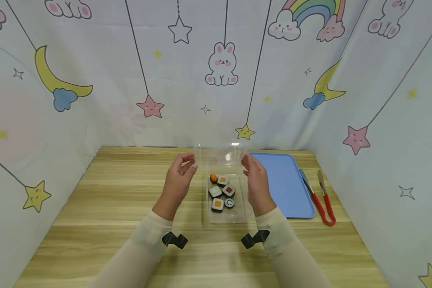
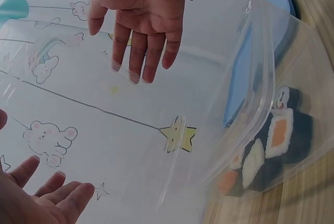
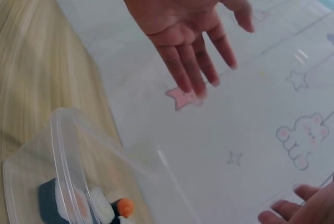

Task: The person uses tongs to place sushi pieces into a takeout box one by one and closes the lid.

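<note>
A clear plastic box (image 1: 242,216) lies on the table with its transparent lid (image 1: 221,156) raised at the far side. Inside are several sushi pieces (image 1: 229,191), among them rolls with orange and red centres and one topped with orange. My left hand (image 1: 176,180) is at the left edge of the lid, and my right hand (image 1: 258,184) at the right edge. In the left wrist view, the right hand (image 2: 148,10) has its fingers extended, palm showing. The left hand (image 3: 180,20) looks much the same in the right wrist view, fingers loosely straight.
A blue tray (image 1: 288,188) lies right of the box, partly behind my right forearm. Beside it are tongs (image 1: 325,206) with red handles, arms apart. A white curtain (image 1: 187,128) with cartoon prints stands along the table's back and sides.
</note>
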`<act>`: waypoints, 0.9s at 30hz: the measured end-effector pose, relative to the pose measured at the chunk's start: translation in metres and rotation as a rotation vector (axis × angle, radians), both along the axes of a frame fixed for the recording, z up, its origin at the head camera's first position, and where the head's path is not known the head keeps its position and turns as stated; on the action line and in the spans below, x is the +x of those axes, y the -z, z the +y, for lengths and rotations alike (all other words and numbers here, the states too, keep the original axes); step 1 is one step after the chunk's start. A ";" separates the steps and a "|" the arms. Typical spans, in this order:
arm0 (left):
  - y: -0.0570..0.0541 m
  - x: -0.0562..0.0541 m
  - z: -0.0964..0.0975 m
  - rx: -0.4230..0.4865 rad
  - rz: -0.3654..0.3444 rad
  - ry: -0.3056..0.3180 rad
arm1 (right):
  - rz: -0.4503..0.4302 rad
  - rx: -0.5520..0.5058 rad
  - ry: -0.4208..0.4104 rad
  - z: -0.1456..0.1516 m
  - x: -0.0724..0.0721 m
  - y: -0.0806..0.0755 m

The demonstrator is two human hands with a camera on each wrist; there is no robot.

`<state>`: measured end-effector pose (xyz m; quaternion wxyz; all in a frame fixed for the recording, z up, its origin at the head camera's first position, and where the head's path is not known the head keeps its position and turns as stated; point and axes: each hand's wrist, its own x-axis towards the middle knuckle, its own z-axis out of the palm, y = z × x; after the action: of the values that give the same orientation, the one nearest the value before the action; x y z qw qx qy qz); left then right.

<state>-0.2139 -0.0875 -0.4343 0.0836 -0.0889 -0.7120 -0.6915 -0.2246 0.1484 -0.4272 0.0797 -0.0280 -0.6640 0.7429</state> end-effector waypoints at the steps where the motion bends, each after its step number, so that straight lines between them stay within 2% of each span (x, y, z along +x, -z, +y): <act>1: 0.001 0.000 0.000 0.009 0.010 0.002 | 0.001 -0.010 0.004 0.000 0.000 0.000; 6: 0.004 0.001 0.002 0.054 0.033 0.026 | 0.002 -0.027 0.002 0.000 0.003 0.000; 10: 0.006 0.002 0.004 0.080 0.023 0.056 | -0.004 -0.001 0.003 0.003 0.004 0.003; 14: 0.010 0.002 0.007 0.117 0.022 0.051 | -0.003 0.007 0.001 0.006 0.003 0.006; 21: 0.019 0.002 0.015 0.122 -0.008 0.019 | 0.038 0.017 -0.039 0.012 0.004 0.013; 27: 0.029 0.004 0.020 0.150 -0.007 0.026 | -0.007 -0.014 -0.083 0.020 0.005 0.019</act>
<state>-0.2095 -0.0675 -0.4633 0.0787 -0.0893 -0.6572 -0.7443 -0.2193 0.1681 -0.4461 0.0461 -0.0037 -0.6597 0.7501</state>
